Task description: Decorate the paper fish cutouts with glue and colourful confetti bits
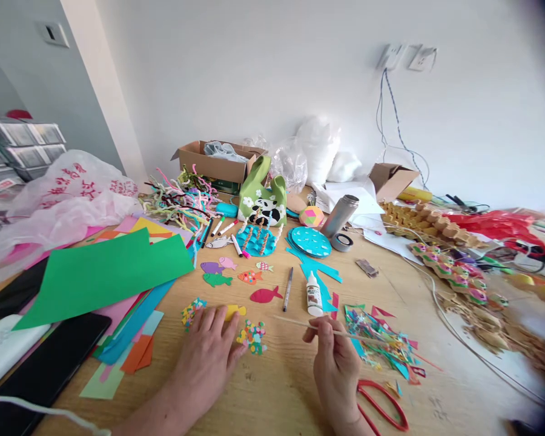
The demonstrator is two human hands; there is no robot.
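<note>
My left hand lies open and palm down on the table, its fingertips over part of a yellow paper fish. Small heaps of coloured paper dots flank that hand on both sides. In my right hand, a thin wooden stick is pinched between thumb and fingers, its tip pointing left toward the fish. A white glue bottle stands upright just beyond the right hand. Red-handled scissors lie partly hidden beside the right wrist. Farther off are a red paper fish and a pen.
Green paper tops a stack of coloured sheets at left, near a black phone-like slab. Paper scraps lie at right. Toward the back stand a blue craft base with twisted posts, a metal flask and a cardboard box.
</note>
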